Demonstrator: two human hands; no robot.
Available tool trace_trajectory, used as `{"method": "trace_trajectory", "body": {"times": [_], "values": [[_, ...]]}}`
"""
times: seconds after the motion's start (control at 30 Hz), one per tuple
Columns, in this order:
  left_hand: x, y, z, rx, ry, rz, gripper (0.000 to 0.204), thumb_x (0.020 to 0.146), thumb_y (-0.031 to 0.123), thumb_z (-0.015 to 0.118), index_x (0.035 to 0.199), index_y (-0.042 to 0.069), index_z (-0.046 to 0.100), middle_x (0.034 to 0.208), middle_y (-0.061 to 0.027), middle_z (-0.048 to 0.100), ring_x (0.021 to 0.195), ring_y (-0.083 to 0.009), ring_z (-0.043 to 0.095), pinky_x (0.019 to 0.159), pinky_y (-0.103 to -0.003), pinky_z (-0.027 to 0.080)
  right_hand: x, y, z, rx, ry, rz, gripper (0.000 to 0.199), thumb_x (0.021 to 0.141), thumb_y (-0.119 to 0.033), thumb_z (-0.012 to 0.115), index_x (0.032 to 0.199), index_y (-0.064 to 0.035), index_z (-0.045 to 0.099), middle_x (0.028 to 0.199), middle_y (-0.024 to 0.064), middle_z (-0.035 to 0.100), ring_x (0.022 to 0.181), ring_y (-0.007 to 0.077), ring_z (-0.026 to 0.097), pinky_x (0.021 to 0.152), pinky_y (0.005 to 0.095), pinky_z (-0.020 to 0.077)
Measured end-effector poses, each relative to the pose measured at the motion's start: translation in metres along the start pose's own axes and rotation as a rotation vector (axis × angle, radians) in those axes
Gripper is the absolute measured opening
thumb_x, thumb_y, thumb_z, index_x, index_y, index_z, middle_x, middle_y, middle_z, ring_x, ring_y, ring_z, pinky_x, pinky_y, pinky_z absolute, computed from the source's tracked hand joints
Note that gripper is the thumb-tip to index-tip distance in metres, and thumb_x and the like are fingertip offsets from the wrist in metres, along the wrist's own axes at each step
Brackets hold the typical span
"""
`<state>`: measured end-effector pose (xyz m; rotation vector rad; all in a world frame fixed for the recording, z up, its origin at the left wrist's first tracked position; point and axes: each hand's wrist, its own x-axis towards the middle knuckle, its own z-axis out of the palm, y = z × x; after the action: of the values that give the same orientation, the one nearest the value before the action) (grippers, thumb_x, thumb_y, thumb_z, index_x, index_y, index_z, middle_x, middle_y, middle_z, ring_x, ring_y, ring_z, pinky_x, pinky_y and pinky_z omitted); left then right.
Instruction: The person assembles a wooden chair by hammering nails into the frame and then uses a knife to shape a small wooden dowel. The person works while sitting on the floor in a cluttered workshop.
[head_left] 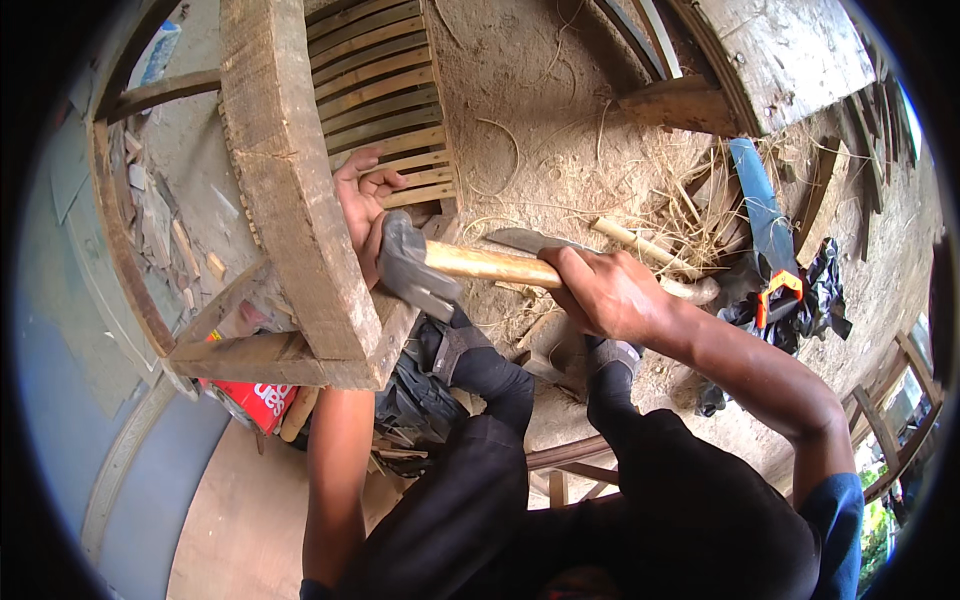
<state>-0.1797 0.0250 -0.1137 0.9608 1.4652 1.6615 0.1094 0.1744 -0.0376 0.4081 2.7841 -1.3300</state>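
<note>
Red labelled can under wooden frame

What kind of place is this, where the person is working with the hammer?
Probably an informal outdoor woodworking yard. The right hand grips a hammer against a wooden chair frame, which the left hand steadies. The bare dirt ground is littered with wood scraps and a blade.

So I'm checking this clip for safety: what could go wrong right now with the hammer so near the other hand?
1. The hammer head sits right beside the left hand, which grips the wooden frame; a swing that goes astray could crush fingers.
2. The right hand holds the wooden handle far from the head, so a glancing blow might twist it loose.
3. A large knife blade lies on the ground just behind the handle, near the legs.
</note>
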Motion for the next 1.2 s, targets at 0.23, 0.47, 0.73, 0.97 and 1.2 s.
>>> {"method": "trace_trajectory", "body": {"times": [0.23,0.47,0.73,0.97,1.2], "values": [[0.002,0.001,0.005,0.014,0.032,-0.014,0.064,0.075,-0.004,0.052,0.138,-0.002,0.04,0.141,-0.0173,0.045,0.103,-0.021,0.056,0.1,-0.037,0.047,-0.002,-0.003,-0.003,0.039,0.034,-0.042,0.014,0.098,-0.009,0.055,0.107,-0.0026,0.046,0.067,0.0154,0.062,0.053,0.0324,0.066,0.045,0.0466,0.0513],[-0.001,0.009,0.009,0.089,0.052,-0.048,0.077,0.061,-0.007,0.036,0.137,-0.005,0.039,0.139,-0.0205,0.046,0.102,-0.0223,0.055,0.099,-0.039,0.047,-0.002,0.019,0.013,-0.026,-0.105,0.051,0.017,0.096,-0.007,0.055,0.109,-0.001,0.044,0.066,0.0134,0.063,0.049,0.0321,0.063,0.041,0.0461,0.0494],[-0.022,0.004,0.006,0.18,0.096,-0.088,0.045,0.087,-0.004,0.059,0.132,-0.003,0.049,0.133,-0.013,0.053,0.109,-0.0188,0.056,0.098,-0.034,0.047,-0.034,0.028,-0.012,-0.154,0.183,0.017,0.016,0.1,-0.02,0.061,0.102,-0.0055,0.055,0.073,0.0119,0.065,0.046,0.0222,0.059,0.038,0.0394,0.0445],[-0.099,0.064,0.05,0.566,0.353,-0.101,0.016,0.099,0.005,0.06,0.112,-0.001,0.063,0.105,-0.01,0.069,0.101,-0.0162,0.064,0.093,-0.032,0.05,-0.096,0.085,-0.024,-0.354,0.432,0.233,0.021,0.096,-0.021,0.067,0.108,-0.0064,0.06,0.081,0.0157,0.066,0.071,0.0365,0.068,0.06,0.0467,0.0534],[-0.11,0.152,0.067,0.333,0.361,-0.002,0.016,0.099,0.002,0.059,0.114,-0.001,0.065,0.1,-0.0062,0.071,0.085,-0.0108,0.065,0.079,-0.026,0.053,-0.128,0.102,-0.019,-0.659,0.397,0.465,0.029,0.091,-0.025,0.066,0.112,-0.0053,0.062,0.113,0.0156,0.057,0.107,0.0321,0.058,0.093,0.0449,0.0452]]}}
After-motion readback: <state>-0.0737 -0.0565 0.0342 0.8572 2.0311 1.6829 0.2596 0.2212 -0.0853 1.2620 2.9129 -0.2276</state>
